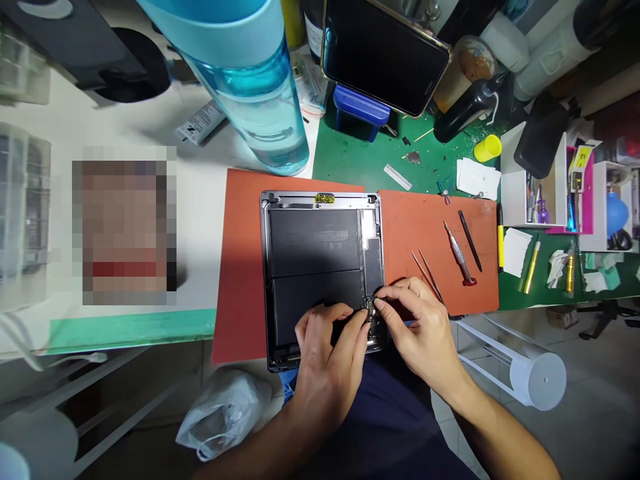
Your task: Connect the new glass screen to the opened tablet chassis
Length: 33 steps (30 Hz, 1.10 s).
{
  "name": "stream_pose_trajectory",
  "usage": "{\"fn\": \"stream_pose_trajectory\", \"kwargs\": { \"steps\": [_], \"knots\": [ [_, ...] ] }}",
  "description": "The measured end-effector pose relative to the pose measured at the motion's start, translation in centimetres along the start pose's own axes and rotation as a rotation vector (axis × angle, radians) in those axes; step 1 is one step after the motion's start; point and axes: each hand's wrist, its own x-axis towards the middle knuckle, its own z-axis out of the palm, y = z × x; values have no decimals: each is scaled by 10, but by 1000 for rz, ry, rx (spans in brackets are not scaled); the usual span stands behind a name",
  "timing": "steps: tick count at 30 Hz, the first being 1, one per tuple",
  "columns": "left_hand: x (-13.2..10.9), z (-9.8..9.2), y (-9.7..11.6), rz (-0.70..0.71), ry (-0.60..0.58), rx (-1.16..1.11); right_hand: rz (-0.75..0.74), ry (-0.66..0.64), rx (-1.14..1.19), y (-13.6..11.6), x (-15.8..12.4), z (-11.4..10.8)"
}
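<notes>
Lying beneath the fingers (352,329) is an opened tablet (315,247)

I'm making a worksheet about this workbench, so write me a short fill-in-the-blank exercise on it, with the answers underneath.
1. The left hand and right hand have their fingertips near the lower ____ corner of the opened tablet as pictured.
2. Of the tweezers and the screwdriver, nearer the right hand are the ____.
3. The screwdriver's end nearest the person is coloured ____.
4. In the picture, the water bottle stands to the ____ of the smartphone.

Missing words: right; tweezers; red; left.
</notes>
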Motion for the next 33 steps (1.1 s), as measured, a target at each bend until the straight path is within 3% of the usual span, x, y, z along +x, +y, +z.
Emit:
{"fn": "stream_pose_trajectory", "kwargs": {
  "steps": [7, 33],
  "knots": [
    [1, 2, 0, 28, 34, 37, -82, -39, -9, 0, 5, 1],
    [-5, 7, -2, 39, 47, 50, -102, -51, -48, -3, 9, 1]
  ]
}}
